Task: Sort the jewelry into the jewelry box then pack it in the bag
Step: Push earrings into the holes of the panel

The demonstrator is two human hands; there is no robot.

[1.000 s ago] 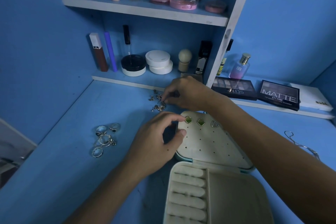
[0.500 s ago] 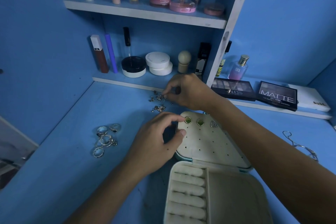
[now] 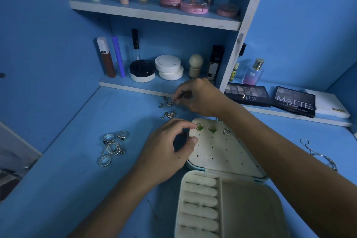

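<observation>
Blue worktop (image 3: 67,160) filled the view, cosmetics shelf (image 3: 154,13) at 12 o'clock. Open jewelry box (image 3: 231,205) sat at 6 o'clock, its perforated earring panel (image 3: 222,152) carrying three studs (image 3: 212,129) along the far row. Left hand (image 3: 166,150) pinched the panel's left edge. Right hand (image 3: 201,96) pinched a small piece from the loose earring pile (image 3: 170,108) at 12 o'clock. Rings (image 3: 114,147) lay at 9 o'clock, unsorted; a chain (image 3: 316,154) at 3 o'clock. Ring rolls empty. No bag visible. Judged early: most sorting and packing left.
</observation>
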